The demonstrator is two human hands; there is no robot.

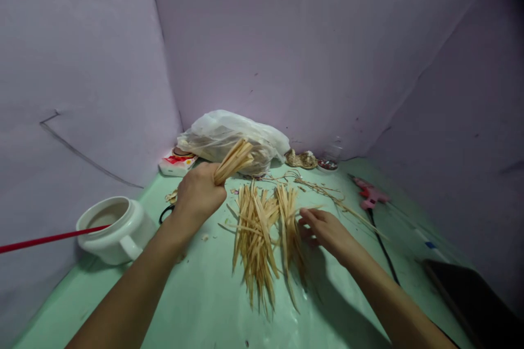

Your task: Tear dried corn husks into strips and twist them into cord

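Note:
My left hand is closed around a small bundle of pale straw strips that stick up and to the right, above the table. My right hand rests low on the pale green table, fingers reaching left and touching the right edge of a loose pile of straw strips that lies fanned out between my hands. Its fingers are stretched out with nothing gripped in them.
A clear plastic bag with more straw lies at the back by the lilac wall. A white pot with a red stick stands at left. A pink glue gun and its black cord lie at right. A dark object sits at the near right.

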